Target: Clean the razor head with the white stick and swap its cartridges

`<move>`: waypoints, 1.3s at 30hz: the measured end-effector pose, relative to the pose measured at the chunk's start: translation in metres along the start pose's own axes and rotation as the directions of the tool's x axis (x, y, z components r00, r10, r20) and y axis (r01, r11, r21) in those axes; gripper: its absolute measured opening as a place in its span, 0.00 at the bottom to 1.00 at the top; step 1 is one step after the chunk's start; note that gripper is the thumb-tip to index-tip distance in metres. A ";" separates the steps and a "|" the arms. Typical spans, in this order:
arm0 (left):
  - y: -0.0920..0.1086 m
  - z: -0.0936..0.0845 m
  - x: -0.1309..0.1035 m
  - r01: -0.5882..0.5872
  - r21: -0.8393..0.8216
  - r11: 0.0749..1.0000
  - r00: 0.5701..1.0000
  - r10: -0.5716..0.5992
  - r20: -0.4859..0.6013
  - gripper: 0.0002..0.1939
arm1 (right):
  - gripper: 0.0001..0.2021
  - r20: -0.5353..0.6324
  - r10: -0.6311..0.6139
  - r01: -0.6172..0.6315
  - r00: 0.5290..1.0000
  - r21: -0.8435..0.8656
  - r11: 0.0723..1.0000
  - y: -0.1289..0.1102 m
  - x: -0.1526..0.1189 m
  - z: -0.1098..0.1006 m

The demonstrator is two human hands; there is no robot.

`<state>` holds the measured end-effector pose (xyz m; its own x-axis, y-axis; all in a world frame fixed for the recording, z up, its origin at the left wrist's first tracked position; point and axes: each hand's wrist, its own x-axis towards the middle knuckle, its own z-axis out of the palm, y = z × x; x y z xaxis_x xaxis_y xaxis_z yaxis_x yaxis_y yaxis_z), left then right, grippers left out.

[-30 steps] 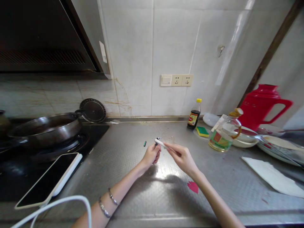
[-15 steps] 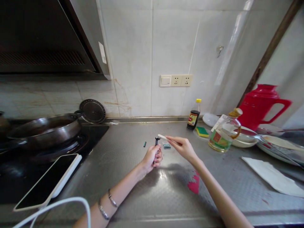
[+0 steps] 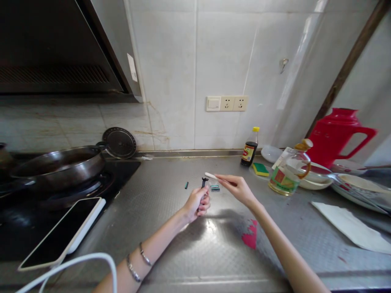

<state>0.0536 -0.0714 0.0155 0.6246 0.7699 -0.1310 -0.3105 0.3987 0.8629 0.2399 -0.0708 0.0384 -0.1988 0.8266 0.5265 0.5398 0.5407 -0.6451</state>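
Observation:
My left hand (image 3: 198,203) is closed round a black razor handle (image 3: 204,182), its small forked head pointing up and away. My right hand (image 3: 236,188) pinches a slim white stick (image 3: 210,176) with a rounded tip, which I cannot identify further; that tip is just above the razor's head, and whether they touch is hard to tell. On the steel counter behind my left hand lies a small dark green razor cartridge (image 3: 186,185). More green and silver cartridges (image 3: 215,188) rest to the right of the razor handle, below my right hand's fingers.
On the left are a stove with a pan (image 3: 61,167) and a phone (image 3: 62,234) with a white cable. To the right stand a soy sauce bottle (image 3: 249,148), a sponge (image 3: 260,169), an oil jug (image 3: 285,175), a red thermos (image 3: 332,136), bowls and a paper napkin (image 3: 351,226).
The razor handle in my left hand has shifted and tilted slightly to the right. My right hand, with the white stick, has also moved slightly right.

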 end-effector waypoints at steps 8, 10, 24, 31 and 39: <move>0.004 -0.002 -0.001 -0.013 -0.029 0.999 1.000 0.013 0.007 0.16 | 0.18 0.018 0.035 -0.036 0.999 0.043 0.998 -0.006 -0.002 -0.004; 0.005 -0.003 -0.001 -0.017 -0.037 0.999 1.000 0.018 0.007 0.16 | 0.18 0.039 0.029 -0.031 0.999 0.063 0.998 -0.007 -0.003 -0.004; -0.002 -0.009 0.004 -0.142 0.455 0.879 0.972 0.211 -0.105 0.24 | 0.17 0.193 0.000 -0.010 0.981 0.051 0.999 -0.040 -0.002 -0.020; -0.004 -0.011 0.007 -0.170 0.513 0.841 0.952 0.274 -0.134 0.26 | 0.16 0.205 -0.026 0.026 0.978 0.002 1.000 -0.058 -0.002 -0.025; -0.003 -0.011 0.007 -0.156 0.512 0.844 0.946 0.276 -0.167 0.26 | 0.17 0.201 -0.005 0.000 0.980 0.023 1.000 -0.059 -0.003 -0.019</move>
<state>0.0505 -0.0616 0.0065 0.3859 0.9219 0.0332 0.0072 -0.0390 0.9992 0.2240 -0.1087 0.0854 -0.3617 0.8383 0.4079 0.5206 0.5446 -0.6576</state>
